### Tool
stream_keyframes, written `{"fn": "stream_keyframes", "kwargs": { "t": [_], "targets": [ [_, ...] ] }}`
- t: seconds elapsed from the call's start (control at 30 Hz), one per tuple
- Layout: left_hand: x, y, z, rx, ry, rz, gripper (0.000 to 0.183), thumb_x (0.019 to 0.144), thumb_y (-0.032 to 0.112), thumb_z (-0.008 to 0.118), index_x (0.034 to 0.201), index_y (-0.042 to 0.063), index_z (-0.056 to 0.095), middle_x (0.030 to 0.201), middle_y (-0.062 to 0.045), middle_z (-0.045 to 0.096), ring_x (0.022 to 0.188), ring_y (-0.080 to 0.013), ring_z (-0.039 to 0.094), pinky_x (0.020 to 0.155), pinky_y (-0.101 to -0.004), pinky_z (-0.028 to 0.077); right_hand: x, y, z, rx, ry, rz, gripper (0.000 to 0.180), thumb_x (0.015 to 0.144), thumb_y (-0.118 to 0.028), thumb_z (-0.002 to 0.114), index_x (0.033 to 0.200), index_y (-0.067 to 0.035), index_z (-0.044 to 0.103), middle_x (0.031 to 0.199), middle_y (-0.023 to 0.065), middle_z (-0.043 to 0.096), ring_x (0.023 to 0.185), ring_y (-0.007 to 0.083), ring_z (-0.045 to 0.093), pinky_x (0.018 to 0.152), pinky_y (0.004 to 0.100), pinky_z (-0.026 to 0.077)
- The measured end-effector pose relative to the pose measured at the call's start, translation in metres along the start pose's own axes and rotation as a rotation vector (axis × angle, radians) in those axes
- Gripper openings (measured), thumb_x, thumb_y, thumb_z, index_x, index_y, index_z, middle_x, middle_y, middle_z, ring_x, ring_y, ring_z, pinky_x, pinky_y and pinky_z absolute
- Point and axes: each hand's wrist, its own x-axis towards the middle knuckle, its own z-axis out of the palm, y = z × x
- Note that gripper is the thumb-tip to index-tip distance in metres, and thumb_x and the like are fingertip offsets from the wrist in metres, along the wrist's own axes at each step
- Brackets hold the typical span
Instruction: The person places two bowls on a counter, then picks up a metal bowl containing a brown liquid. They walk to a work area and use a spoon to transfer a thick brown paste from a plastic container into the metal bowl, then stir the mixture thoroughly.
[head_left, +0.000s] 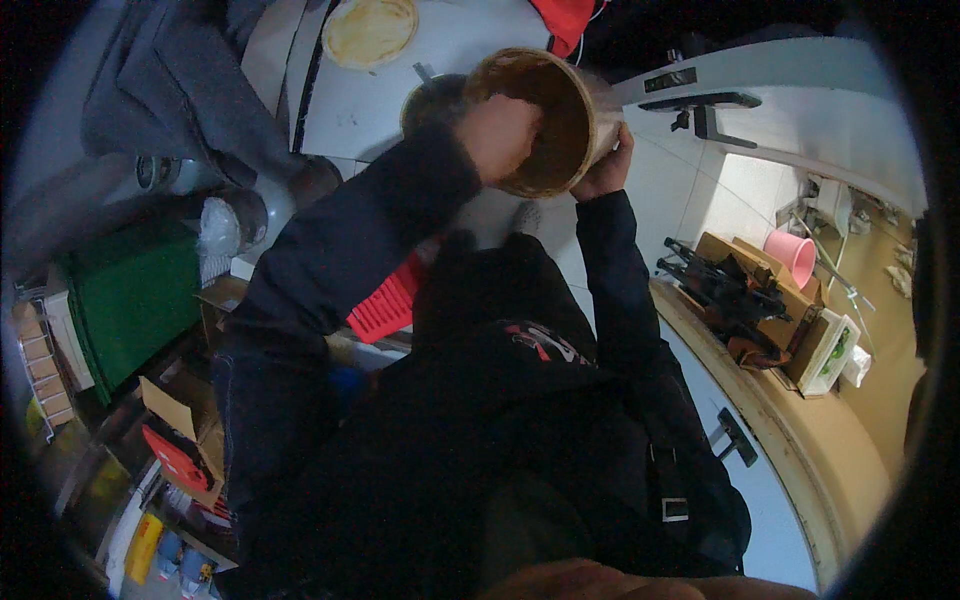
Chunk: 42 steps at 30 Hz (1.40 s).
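Note:
A round tub (577, 142) with a brown-coated inside is tilted so that its mouth faces me. My right hand (606, 169) grips its outer wall from the right, low down. Reaching across from the left, my left hand (499, 139) is at the mouth of the tub, partly inside it. That hand is blurred, and its fingers are hidden, so I cannot tell whether it holds anything. Behind it, a second round container (427, 105) with dark contents stands on a white surface (337, 112), partly covered by my hand and the tub. A cream lid (370, 31) smeared with brown lies farther back.
A red cloth (566, 26) hangs behind the tub. A white door (795, 97) with a black handle stands at right, near cardboard (720, 255) and a pink bucket (791, 255). A red plastic basket (386, 304), a green container (131, 300) and an open cardboard box (176, 409) are at left.

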Motion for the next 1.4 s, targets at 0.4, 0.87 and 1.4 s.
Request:
{"fn": "stream_keyframes", "kwargs": {
  "t": [0.4, 0.87, 1.4],
  "targets": [
    [-0.039, 0.009, -0.028, -0.851, 0.003, -0.324, 0.024, 0.099, 0.016, 0.055, 0.103, 0.001, 0.072, 0.074, -0.002, 0.063, 0.066, -0.0087, 0.054, 0.06, -0.025, 0.043, 0.001, 0.0, 0.009, -0.008, 0.029, 0.019, 0.073, 0.089, -0.061, 0.049, 0.142, -0.011, 0.046, 0.143, 0.0092, 0.052, 0.13, 0.031, 0.05, 0.109, 0.0486, 0.039],
    [-0.132, -0.024, -0.029, -0.957, 0.628, -0.444, 0.023, 0.1, 0.009, 0.053, 0.11, -0.006, 0.067, 0.075, -0.001, 0.062, 0.069, -0.0078, 0.053, 0.065, -0.0229, 0.043, 0.005, -0.017, 0.021, -0.171, 0.089, -0.117, 0.082, 0.089, -0.069, 0.042, 0.147, -0.011, 0.042, 0.147, 0.0134, 0.047, 0.132, 0.0354, 0.046, 0.108, 0.0534, 0.038],
    [-0.129, -0.064, 0.069, -0.028, 0.777, -0.218, 0.021, 0.09, 0.004, 0.057, 0.108, 0.001, 0.066, 0.091, -0.02, 0.063, 0.087, -0.04, 0.06, 0.074, -0.0464, 0.049, -0.003, -0.009, 0.053, -0.309, 0.212, -0.124, 0.082, 0.09, -0.071, 0.036, 0.148, -0.014, 0.042, 0.148, 0.0101, 0.046, 0.133, 0.033, 0.044, 0.108, 0.0528, 0.037]
  ]
}}
